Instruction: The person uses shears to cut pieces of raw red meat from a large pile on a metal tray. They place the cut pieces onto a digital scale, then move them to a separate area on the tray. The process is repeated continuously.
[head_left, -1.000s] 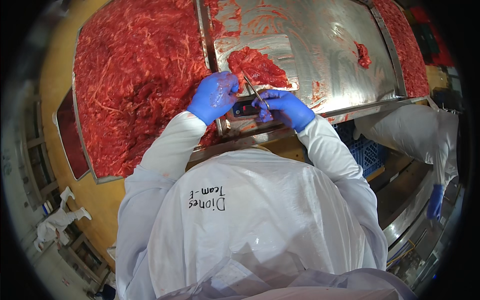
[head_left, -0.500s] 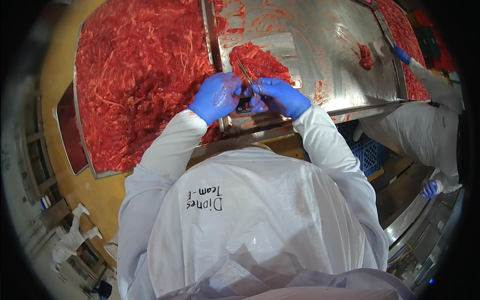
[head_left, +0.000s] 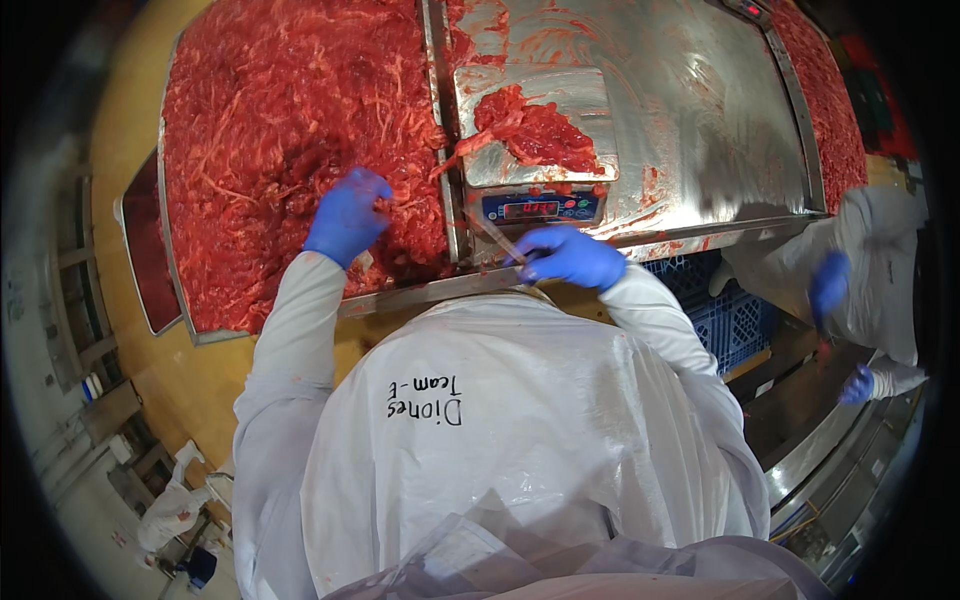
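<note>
Gripping a slim tool (head_left: 499, 239) with our right hand (head_left: 572, 258), we can't tell what our left hand (head_left: 348, 216), over meat (head_left: 285, 120), holds.

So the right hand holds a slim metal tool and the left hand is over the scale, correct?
No: the head view shows the left hand over the heaped meat, left of the scale. The right hand does hold the slim metal tool.
</note>
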